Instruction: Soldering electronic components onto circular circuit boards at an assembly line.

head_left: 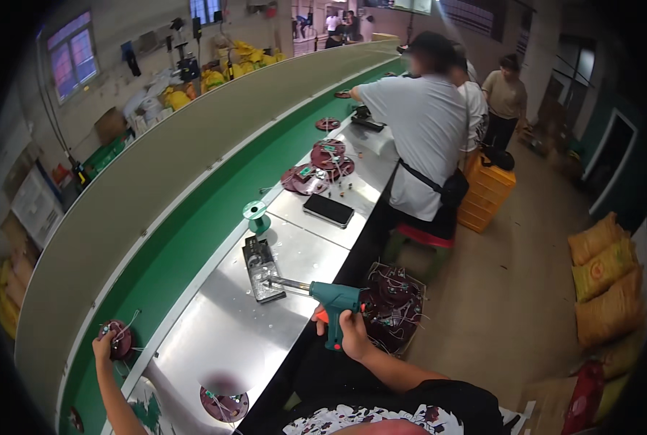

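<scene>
At the far left my left hand (pixel 103 346) grips the edge of a round dark-red disc (pixel 122 341) with white wires, over the green conveyor belt (pixel 157 272). My right hand (pixel 351 335) is closed round the handle of a teal soldering gun (pixel 336 296), its metal barrel pointing left. The barrel's tip is over a black soldering-iron stand (pixel 254 250) on the shiny metal worktop (pixel 218 304); whether they touch I cannot tell. Behind the stand is a green spool of solder wire (pixel 256 217). Another wired disc (pixel 224 403) lies on the worktop near me.
Farther along are a black phone-like slab (pixel 328 210) and several stacked discs (pixel 316 172). Right of the worktop, a box (pixel 415 319) holds wired discs. A co-worker (pixel 429 130) is at the belt ahead, beside orange crates (pixel 487 190). Sacks (pixel 606 290) are piled at right.
</scene>
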{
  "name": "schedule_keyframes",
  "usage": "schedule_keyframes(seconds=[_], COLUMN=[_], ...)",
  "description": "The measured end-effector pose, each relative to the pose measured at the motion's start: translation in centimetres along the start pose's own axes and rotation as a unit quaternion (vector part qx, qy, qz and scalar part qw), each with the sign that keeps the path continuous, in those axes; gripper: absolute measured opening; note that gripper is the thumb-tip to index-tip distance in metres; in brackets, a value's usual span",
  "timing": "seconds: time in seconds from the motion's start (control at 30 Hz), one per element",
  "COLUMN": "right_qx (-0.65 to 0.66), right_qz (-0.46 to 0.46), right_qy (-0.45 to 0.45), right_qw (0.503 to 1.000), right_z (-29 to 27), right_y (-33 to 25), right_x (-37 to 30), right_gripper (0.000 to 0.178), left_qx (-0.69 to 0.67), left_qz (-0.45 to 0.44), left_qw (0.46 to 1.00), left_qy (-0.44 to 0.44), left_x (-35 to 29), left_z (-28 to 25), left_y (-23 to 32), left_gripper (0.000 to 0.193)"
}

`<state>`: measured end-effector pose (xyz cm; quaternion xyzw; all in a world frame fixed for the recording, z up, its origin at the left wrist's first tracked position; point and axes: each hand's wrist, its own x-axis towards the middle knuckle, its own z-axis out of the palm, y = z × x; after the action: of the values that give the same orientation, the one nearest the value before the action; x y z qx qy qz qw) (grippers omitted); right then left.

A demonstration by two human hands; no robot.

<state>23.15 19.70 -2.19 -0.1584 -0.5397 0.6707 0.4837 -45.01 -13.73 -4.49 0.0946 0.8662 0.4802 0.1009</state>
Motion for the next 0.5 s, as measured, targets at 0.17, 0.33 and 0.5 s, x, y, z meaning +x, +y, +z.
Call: schedule_keyframes(seconds=[0.17,0.33,0.5], right_qx=[0.007,0.023,0.044], right_qz=[-0.004,-0.01,0.027], right_qy=[-0.023,-0.039,-0.104], right_qw=[1.0,0.999,0.993], right_z=[0.1,0.6,2.7], right_y=[-0.5,-0.5,0.4], right_x=[-0.4,0.2,0.3], right_gripper=[0.073,0.077,0.08], left_qx=[-0.033,-0.047,-0.27], left_qz=[0.076,0.074,0.139], left_qw=[0.996,0.996,0.953], left_qy=[-0.039,-0.033,-0.009], left_x=[-3.7,-17.9,-35.5], left_z=[2.0,-0.2,-8.9], left_y=[3.5,11.4,10.1], left_gripper=[0.037,0.041,0.049])
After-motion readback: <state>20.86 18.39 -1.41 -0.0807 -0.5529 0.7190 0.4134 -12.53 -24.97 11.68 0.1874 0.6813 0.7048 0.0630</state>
